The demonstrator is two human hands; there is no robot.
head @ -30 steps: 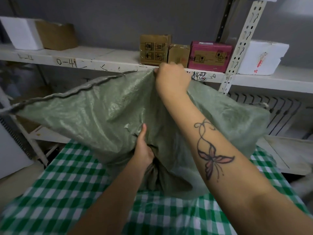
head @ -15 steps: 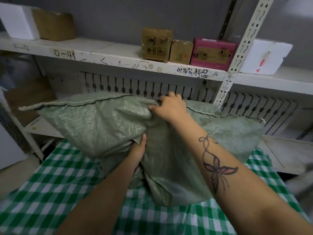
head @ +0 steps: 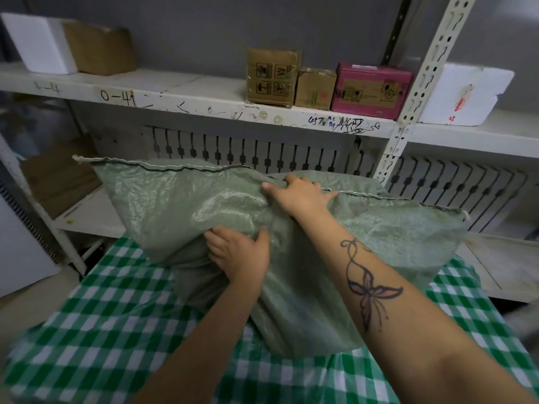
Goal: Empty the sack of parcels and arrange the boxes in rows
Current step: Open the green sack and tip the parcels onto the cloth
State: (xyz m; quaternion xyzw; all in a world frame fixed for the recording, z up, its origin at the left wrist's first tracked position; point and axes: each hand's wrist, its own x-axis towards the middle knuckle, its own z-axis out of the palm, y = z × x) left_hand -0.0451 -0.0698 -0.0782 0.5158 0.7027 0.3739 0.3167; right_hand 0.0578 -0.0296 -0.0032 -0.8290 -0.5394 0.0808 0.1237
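A bulging green woven sack point(head: 163, 205) lies across the far half of the green-and-white checked table point(head: 96, 330). My left hand point(head: 237, 253) grips a bunch of the sack's fabric at its near middle. My right hand point(head: 302, 195) holds the sack's stitched top seam, fingers curled over it. Whatever is inside the sack is hidden. On the shelf behind stand a tall brown box point(head: 271, 77), a small brown box point(head: 315, 88) and a pink box point(head: 372, 90) side by side.
A white metal shelf point(head: 189, 103) runs behind the table, with a slotted upright post point(head: 420, 83). A white foam box point(head: 465, 94) sits at the right, another white box point(head: 38, 42) and a brown carton point(head: 99, 51) at the left. A lower shelf point(head: 501, 263) lies at the right.
My right hand has lowered the sack's top seam from shelf height down toward the table. My left hand has shifted its hold higher on the fabric. The sack now lies flatter.
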